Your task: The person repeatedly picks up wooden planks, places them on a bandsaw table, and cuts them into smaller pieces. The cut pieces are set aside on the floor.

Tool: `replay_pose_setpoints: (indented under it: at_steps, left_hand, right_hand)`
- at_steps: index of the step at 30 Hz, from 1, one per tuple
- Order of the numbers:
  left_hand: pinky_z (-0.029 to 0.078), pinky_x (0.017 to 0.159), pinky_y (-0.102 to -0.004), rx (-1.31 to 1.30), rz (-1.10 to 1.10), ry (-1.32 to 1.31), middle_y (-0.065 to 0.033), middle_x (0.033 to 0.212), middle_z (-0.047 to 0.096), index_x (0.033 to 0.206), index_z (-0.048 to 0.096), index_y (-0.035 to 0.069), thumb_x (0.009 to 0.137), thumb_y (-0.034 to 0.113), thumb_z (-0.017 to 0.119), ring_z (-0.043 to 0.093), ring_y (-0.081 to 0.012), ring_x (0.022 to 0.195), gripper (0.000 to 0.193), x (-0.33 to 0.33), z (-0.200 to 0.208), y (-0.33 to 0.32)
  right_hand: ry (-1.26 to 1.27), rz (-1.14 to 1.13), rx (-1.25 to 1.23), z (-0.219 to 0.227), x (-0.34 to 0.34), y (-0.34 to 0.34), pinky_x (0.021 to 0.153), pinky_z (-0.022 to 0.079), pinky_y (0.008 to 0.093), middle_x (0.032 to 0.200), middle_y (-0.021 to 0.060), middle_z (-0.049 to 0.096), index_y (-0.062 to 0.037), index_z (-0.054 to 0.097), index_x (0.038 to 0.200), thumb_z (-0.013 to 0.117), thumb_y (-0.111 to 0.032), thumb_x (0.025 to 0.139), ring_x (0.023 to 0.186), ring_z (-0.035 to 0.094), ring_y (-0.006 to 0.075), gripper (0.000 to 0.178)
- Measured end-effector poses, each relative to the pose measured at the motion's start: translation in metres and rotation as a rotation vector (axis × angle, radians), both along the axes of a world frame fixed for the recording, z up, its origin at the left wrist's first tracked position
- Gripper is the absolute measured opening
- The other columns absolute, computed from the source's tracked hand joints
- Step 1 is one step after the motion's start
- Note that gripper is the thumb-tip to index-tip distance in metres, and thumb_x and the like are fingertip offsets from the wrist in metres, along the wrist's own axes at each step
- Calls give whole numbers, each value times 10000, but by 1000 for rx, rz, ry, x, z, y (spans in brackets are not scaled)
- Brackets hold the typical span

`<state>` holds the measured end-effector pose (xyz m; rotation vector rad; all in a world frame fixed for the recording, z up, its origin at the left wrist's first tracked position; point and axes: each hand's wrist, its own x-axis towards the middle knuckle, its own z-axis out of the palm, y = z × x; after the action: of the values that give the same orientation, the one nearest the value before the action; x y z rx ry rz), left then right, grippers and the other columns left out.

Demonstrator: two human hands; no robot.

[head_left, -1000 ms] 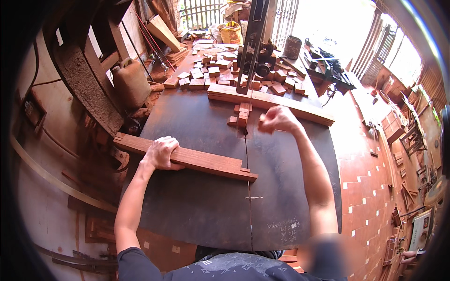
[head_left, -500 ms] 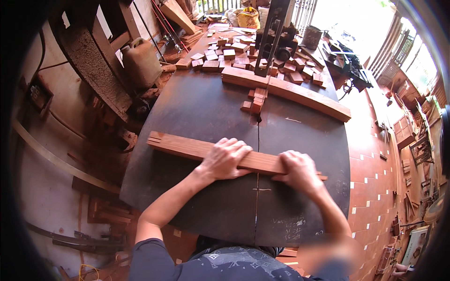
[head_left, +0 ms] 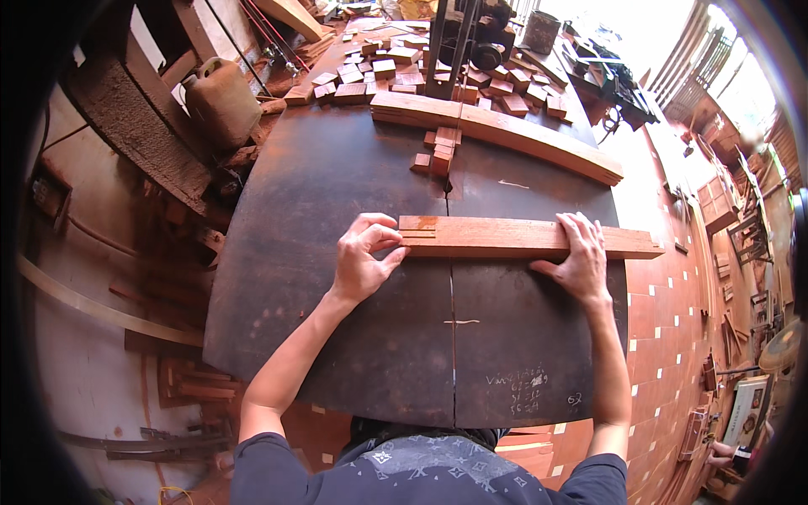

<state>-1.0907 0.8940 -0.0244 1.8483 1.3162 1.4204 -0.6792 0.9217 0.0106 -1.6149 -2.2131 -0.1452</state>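
Nearest the body, both forearms reach up over the dark metal desk [head_left: 337,210], which has a thin slot running away from the person down its middle. The left hand [head_left: 364,263] sits at the left end of a reddish wooden strip [head_left: 505,237], its fingers [head_left: 383,234] curled and pinching lightly against that end, thumb tucked toward the near edge. The right hand [head_left: 576,257] lies flat and open on top of the strip's right part, palm spilling onto the desk on the near side, fingers spread and pressing down rather than wrapped around anything. The strip lies flat with its long axis across the view, left to right, crossing the slot at about a right angle; its left end stops just left of the slot and its right end points past the right hand toward the desk's edge. Both hands touch it, one at each side of the slot. Farther off, straight ahead along the slot, a few small wooden offcuts [head_left: 439,151] cluster, then a longer plank [head_left: 497,130] lies slanted across the desk, and beyond it many cut blocks [head_left: 379,71] are heaped.
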Motion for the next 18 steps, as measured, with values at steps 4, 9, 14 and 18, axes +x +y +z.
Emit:
replay_pose_setpoints:
  at_steps: [4, 9, 14, 18]
  left_hand:
    - [643, 787, -375, 148, 45, 171, -128, 1061, 787, 941, 796, 31, 800, 2, 919, 783, -277, 905, 189, 2, 1, 5]
    - [624, 747, -364, 140, 73, 143, -144, 1025, 798, 944, 796, 17, 863, 7, 874, 783, -268, 869, 114, 16, -1, 16]
    - [622, 710, -345, 40, 96, 9, -157, 1004, 800, 985, 796, -4, 899, 19, 858, 787, -248, 803, 108, 25, -10, 39]
    - [613, 678, -305, 29, 65, -67, -137, 915, 790, 997, 784, -21, 917, 8, 850, 788, -186, 778, 107, 25, -16, 58]
  right_hand:
    - [20, -38, 68, 0, -17, 15, 1180, 411, 499, 1212, 89, 729, -92, 731, 1219, 975, -670, 566, 1249, 650, 313, 905]
    - [45, -62, 73, 5, -11, 36, 1127, 438, 481, 1090, 72, 749, -79, 753, 1094, 983, -679, 531, 1129, 687, 308, 855]
    - [11, -27, 93, 2, -3, 61, 1073, 480, 471, 1055, 99, 759, -69, 749, 1049, 987, -697, 513, 1036, 714, 336, 859]
    - [-1, -58, 63, 4, -3, 70, 997, 519, 451, 1029, 113, 763, -70, 750, 1034, 988, -716, 493, 1008, 720, 332, 875]
